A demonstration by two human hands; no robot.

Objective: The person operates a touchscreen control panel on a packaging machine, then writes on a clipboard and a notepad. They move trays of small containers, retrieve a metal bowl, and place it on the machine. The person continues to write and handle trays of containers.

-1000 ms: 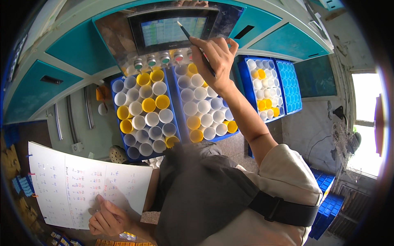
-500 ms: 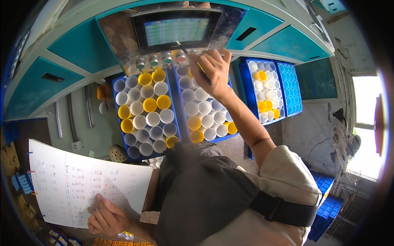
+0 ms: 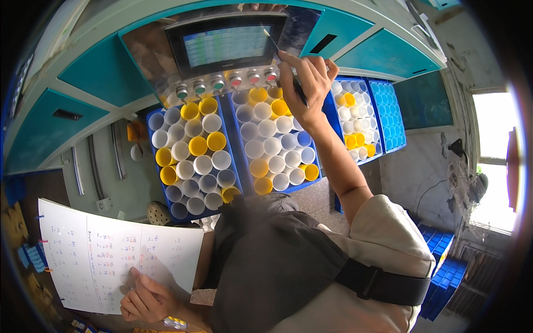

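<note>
My right hand [image 3: 306,83] is closed around a slim dark stylus [image 3: 273,42]. Its pale tip is over the right part of a panel screen [image 3: 227,45]; whether it touches cannot be told. Below the screen is a row of green and red push buttons [image 3: 236,80]. At the lower left my left hand [image 3: 145,299] lies over a white paper sheet [image 3: 66,250] with handwritten columns. Its index finger points out against the writing while the other fingers are curled in. Nothing shows in that hand.
Blue crates [image 3: 239,180] of white and yellow tubes stand below the panel. More white and yellow tubes [image 3: 358,114] stand beyond my right arm, beside a crate of light blue round pieces [image 3: 387,114]. Teal cabinet doors [image 3: 105,72] line the machine. Blue crates [image 3: 444,283] sit lower right.
My right hand has carried the stylus right and up, from the screen's lower edge to its right part, uncovering red buttons. My left hand still points at the sheet. The view has shifted slightly.
</note>
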